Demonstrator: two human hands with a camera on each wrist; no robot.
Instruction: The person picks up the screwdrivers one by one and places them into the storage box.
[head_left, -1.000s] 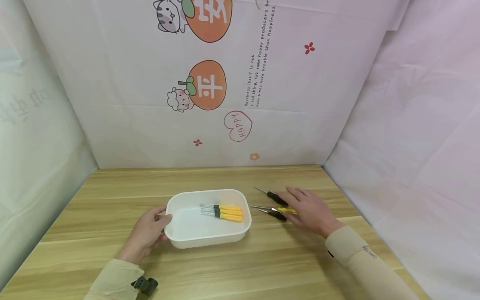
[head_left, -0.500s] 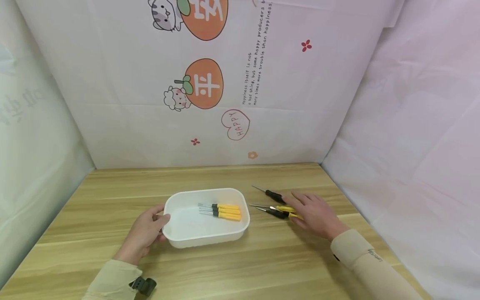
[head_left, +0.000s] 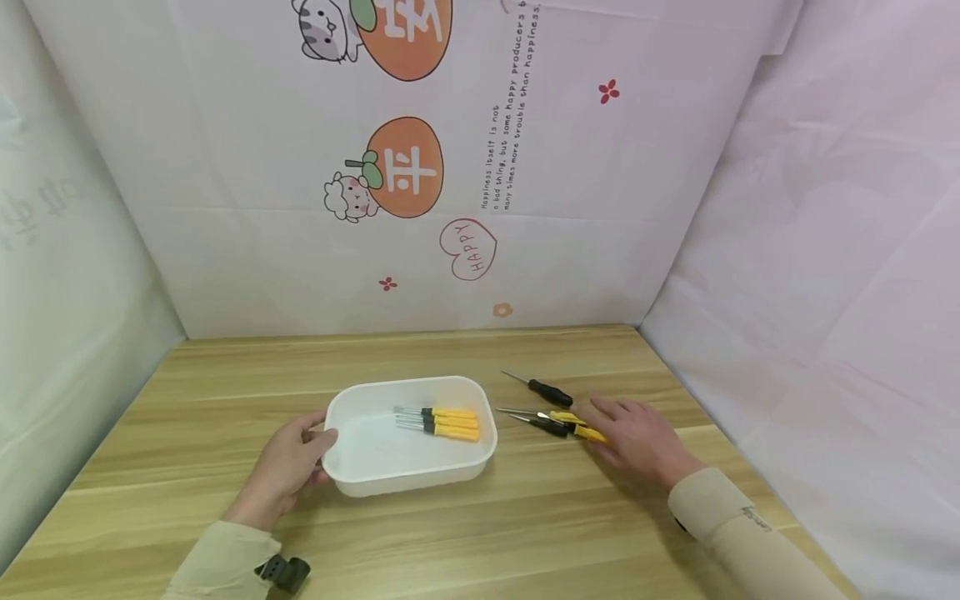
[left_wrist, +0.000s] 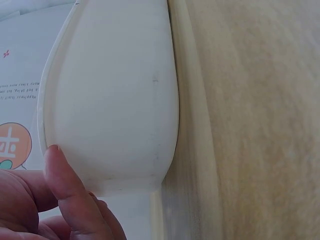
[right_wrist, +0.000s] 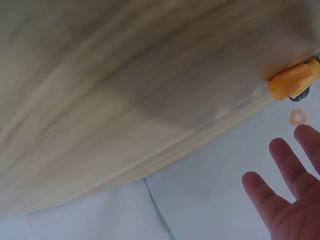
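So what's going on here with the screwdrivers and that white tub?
A person sits at a wooden table. Their left hand holds the near left end of a white plastic tub, thumb on its rim. Yellow-handled screwdrivers lie side by side in the tub. The right hand, fingers straight, rests by three more on the table: a yellow-handled screwdriver at its fingertips, a black-handled one beside that, and another black-handled screwdriver farther back.
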